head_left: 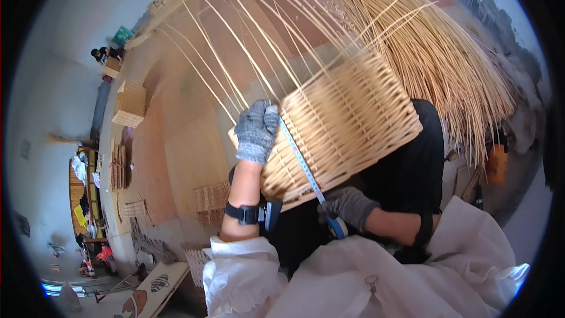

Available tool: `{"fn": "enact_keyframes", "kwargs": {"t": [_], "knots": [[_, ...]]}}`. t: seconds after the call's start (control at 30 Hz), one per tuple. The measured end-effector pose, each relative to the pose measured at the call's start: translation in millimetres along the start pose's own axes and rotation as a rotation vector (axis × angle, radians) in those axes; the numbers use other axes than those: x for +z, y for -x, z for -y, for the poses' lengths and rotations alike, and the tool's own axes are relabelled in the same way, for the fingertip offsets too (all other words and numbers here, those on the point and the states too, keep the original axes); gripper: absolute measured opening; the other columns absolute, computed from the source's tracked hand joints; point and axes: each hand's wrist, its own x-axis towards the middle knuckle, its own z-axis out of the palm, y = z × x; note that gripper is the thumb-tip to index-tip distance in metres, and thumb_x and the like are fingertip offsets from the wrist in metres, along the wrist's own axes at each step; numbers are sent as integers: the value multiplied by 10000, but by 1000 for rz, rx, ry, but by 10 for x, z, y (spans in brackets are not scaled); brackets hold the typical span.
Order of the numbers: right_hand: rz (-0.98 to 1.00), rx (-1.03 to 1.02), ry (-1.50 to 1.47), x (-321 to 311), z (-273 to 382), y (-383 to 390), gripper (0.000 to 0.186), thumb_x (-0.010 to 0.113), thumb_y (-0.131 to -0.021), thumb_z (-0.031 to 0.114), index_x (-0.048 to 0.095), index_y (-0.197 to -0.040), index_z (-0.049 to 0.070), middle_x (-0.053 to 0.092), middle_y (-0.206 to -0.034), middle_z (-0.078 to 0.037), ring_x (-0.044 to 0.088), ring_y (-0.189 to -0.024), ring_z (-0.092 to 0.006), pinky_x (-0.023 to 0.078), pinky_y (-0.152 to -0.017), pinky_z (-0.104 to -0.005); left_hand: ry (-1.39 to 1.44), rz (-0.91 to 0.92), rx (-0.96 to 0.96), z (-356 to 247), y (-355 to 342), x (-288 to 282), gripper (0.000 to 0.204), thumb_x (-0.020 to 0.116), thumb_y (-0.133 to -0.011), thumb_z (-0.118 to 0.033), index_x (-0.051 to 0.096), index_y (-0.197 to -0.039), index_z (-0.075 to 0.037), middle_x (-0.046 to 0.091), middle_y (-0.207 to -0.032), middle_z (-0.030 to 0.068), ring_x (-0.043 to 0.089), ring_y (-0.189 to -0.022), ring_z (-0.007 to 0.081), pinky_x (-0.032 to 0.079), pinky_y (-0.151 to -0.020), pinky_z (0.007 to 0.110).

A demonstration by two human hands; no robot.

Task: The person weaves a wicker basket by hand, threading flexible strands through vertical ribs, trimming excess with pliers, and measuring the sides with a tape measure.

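A woven wicker basket (347,115) rests tilted across my lap, with long unwoven stakes (247,53) fanning out from its far rim. My left hand (258,129), in a grey knit glove, is closed at the basket's upper left edge, its fingers at the far end of a tape measure's blade (301,161). That blade runs straight along the woven side down to my right hand (348,207). Gloved in grey as well, my right hand is closed around the tape measure near its blue case (337,227), by the near edge of the basket. The fingertips of both hands are partly hidden.
A large heap of loose wicker rods (429,53) lies at the far right. An orange container (496,164) stands beyond it. At left are a finished woven box (129,104), bundled rods (119,166) and a flat woven panel (212,201) on the floor. Other people are farther off.
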Motion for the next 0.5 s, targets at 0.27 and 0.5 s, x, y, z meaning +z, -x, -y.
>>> {"fn": "enact_keyframes", "kwargs": {"t": [0.27, 0.5], "knots": [[-56, -43, -106, 48, 29, -70, 194, 581, -779, 112, 604, -930, -9, 642, -771, -104, 586, -604, -141, 484, -570, -239, 28, -25, 221, -177, -21, -78, 114, 631, -705, -123, 591, -796, -69, 605, -753, 111, 577, -707, 282, 451, -651, 343], [7, -273, 163, -7, -82, -157, 157, 607, -759, 90, 620, -862, -29, 640, -745, -108, 618, -680, -159, 494, -627, -254, 86, -26, 137, -261, -44, -131, 83, 627, -697, -170, 580, -707, -103, 578, -713, 110, 539, -693, 315, 429, -665, 391]]}}
